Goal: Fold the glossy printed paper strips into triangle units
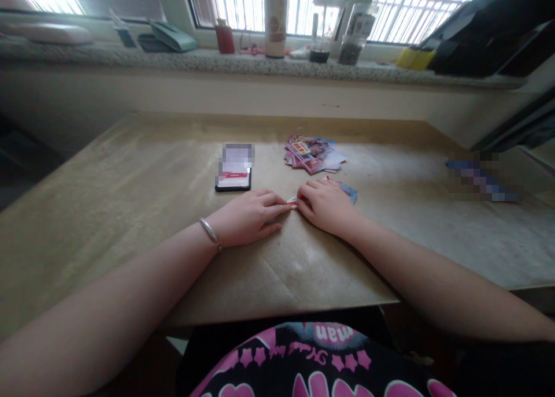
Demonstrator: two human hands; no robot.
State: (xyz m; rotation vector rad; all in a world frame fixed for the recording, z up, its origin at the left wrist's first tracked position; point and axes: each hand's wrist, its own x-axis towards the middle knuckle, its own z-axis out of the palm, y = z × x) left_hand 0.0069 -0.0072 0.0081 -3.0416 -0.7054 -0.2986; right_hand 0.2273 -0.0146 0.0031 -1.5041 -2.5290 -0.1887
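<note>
My left hand [247, 216], with a silver bangle [209, 231] on its wrist, and my right hand [325, 206] meet low on the tan board [130, 212]. Between their fingertips is a small red-and-white paper piece [292, 201], mostly hidden by my fingers. A blue printed card [349, 192] sticks out from under my right hand. Beyond my hands lies a loose pile of colourful printed cards [313, 154]. A black smartphone [234, 180] lies face up to the left of the pile, its screen partly pixelated.
A pixelated blue object [479, 180] lies at the board's right side. Behind the board's far edge runs a speckled stone windowsill [243, 65] holding a tall bottle [276, 18], a jar [350, 50], and other small items. Barred windows stand behind it.
</note>
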